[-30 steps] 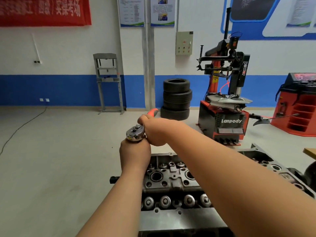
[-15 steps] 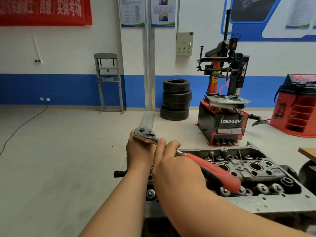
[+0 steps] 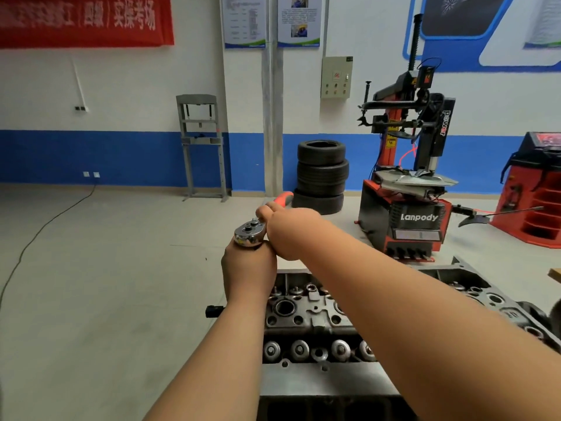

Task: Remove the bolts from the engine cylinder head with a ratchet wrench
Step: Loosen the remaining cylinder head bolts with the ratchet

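Observation:
The grey engine cylinder head (image 3: 315, 317) lies low in the middle of the view, with valve springs along its near row. A ratchet wrench stands over its far left end, its chrome head (image 3: 249, 233) up and its red handle (image 3: 283, 198) pointing away from me. My left hand (image 3: 247, 268) is curled round the shaft right under the chrome head, hiding the socket and the bolt. My right hand (image 3: 288, 230) grips the handle close to the head, its forearm crossing over the cylinder head.
A stack of black tyres (image 3: 321, 174) stands by the far wall. A red and black tyre changer (image 3: 406, 189) and a red wheel balancer (image 3: 537, 192) stand to the right. A grey press frame (image 3: 202, 144) is at the back left. A cable (image 3: 45, 226) runs across the floor.
Half a second ago the red handle pointed right toward me over the cylinder head. My right hand has swung it back round so that it points away. The left hand has stayed under the wrench head.

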